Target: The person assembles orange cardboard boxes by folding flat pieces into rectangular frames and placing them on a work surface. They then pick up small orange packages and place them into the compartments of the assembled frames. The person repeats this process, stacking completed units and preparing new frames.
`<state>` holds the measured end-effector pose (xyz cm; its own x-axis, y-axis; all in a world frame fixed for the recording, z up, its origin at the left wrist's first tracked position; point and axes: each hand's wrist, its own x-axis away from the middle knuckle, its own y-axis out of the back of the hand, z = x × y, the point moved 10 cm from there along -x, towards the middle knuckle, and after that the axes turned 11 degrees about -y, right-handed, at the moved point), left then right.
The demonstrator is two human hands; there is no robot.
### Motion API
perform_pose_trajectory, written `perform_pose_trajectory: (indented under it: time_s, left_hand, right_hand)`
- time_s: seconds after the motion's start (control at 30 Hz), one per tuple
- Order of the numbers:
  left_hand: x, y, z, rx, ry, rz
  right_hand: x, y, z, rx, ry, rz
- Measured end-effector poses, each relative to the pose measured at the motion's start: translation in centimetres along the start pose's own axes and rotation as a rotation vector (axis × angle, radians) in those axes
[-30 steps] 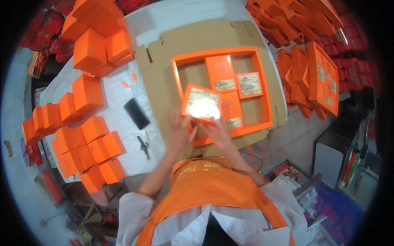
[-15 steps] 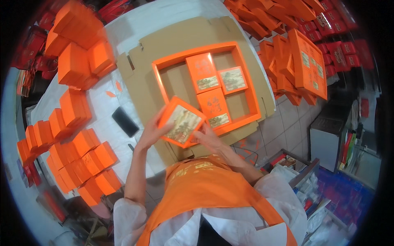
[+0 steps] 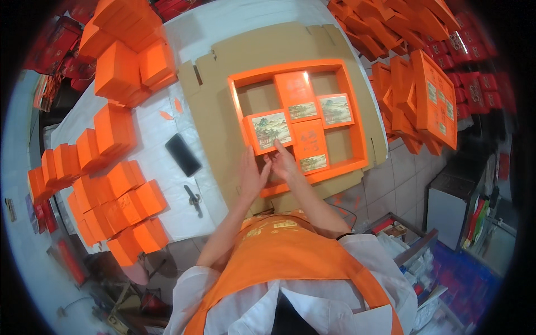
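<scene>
A small orange box with a landscape picture on its lid lies at the left middle of a large orange divided tray. It overlaps the tray's left rim and looks slightly raised. My left hand lies along its near left corner, fingers stretched out. At the near edge of that box, my right hand grips it with a fingertip on the lid; its underside is hidden. Two orange boxes with pictures and lettering, an upper one and a lower one, fill the middle column. A picture-lidded box sits to their right.
Flattened brown cardboard lies under the tray. On the white-covered table are a black phone and a dark tool. Orange boxes are stacked at left, orange trays at right. An open drawer stands near right.
The picture-lidded box has gone from being held between both hands over the tray's near left corner to the tray's left middle. My left hand has slid off its side. The view has shifted.
</scene>
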<state>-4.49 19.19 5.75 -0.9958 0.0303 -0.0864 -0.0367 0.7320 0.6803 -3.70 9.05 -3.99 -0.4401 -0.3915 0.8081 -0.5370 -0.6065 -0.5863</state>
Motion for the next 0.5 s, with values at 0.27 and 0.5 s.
perform_pose_trajectory:
  time_s: [0.27,0.5]
  left_hand:
    - [1.5,-2.8,1.8,-0.298,0.077,0.198]
    - [2.0,-3.2,3.4,-0.256,0.108,0.084]
  right_hand:
    - [-1.2,0.4,-0.1,-0.188,0.033,0.018]
    - [-2.6,1.3,-0.2,-0.105,0.160,-0.120]
